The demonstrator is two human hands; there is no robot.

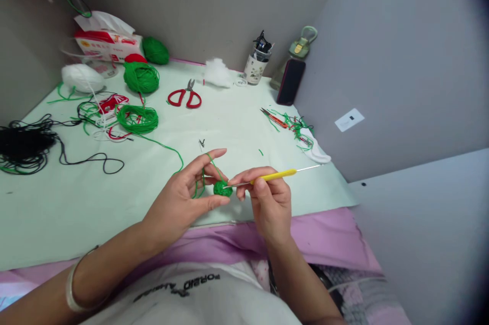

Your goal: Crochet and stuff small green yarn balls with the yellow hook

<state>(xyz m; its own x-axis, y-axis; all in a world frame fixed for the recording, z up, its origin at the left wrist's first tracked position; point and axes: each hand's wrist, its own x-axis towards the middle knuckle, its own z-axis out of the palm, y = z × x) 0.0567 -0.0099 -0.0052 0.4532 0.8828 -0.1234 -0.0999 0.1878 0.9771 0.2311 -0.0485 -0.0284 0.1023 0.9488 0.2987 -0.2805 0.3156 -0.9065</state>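
Between the thumb and fingers of my left hand [183,192] is a small round green crochet piece [223,189]. Green yarn [168,147] runs from a loose coil on the table to that hand and passes over its raised index finger, down to the piece. My right hand [269,200] grips a crochet hook [277,175] by its yellow handle, with fingers closed round it. The hook's metal tip meets the crochet piece, and its other thin metal end points right. Exactly how the tip sits in the stitches is too small to tell.
Red-handled scissors [185,97] lie mid-table, with a coil of green yarn [137,119] and black yarn [26,144] to the left. White stuffing [217,73], a pen cup [255,65] and a phone [291,82] stand along the back. Yarn scraps [300,129] lie at right, beside a partition wall.
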